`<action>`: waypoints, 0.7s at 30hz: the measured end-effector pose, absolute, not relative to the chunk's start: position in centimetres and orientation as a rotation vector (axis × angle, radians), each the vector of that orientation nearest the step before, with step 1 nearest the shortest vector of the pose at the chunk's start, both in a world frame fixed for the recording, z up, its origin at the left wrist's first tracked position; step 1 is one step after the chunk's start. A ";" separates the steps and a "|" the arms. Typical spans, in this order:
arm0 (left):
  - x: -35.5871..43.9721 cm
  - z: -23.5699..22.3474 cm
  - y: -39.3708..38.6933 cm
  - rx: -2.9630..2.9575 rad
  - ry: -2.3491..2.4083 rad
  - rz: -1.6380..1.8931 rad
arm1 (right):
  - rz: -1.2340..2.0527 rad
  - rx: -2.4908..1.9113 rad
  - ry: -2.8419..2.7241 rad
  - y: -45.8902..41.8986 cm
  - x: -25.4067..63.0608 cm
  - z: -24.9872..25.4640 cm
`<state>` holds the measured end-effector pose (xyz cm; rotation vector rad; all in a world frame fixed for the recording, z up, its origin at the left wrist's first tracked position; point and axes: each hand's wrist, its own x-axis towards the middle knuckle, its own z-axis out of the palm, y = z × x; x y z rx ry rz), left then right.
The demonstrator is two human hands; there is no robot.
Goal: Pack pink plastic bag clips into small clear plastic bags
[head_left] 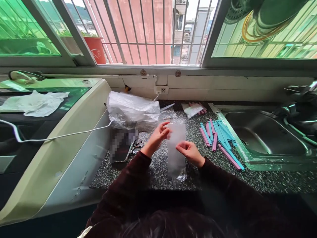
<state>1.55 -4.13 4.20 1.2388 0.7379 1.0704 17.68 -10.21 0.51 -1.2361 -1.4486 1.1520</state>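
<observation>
A long, translucent plastic bag (176,165) hangs upright above the counter, between my two hands. At its upper left edge, my left hand (157,138) pinches the plastic with thumb and fingers. My right hand (192,152) is closed in a pinch at the bag's right side, lower than the left. To the right lies a loose pile of blue strips (224,134) and pink strips (214,141), with several crossing one another. Behind the bag, a small clear packet (192,109) rests by more pink pieces.
A large bundle of clear plastic (133,107) lies at the back left of the speckled counter (156,175). In front of it is a phone (123,145), partly blurred out. A steel sink (267,132) is at right. A white cable (61,134) crosses the left-hand appliance.
</observation>
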 end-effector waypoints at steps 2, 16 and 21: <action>1.7 2.7 -4.5 1.261 0.791 0.973 | 1.098 -1.262 -1.435 -10.3 17.4 0.0; 0.8 -0.3 -5.1 0.998 0.811 0.898 | -0.102 -2.041 -1.928 -8.2 28.8 2.0; 0.9 0.0 -5.4 0.984 0.819 0.879 | -0.099 -2.308 -2.007 -5.3 29.6 2.6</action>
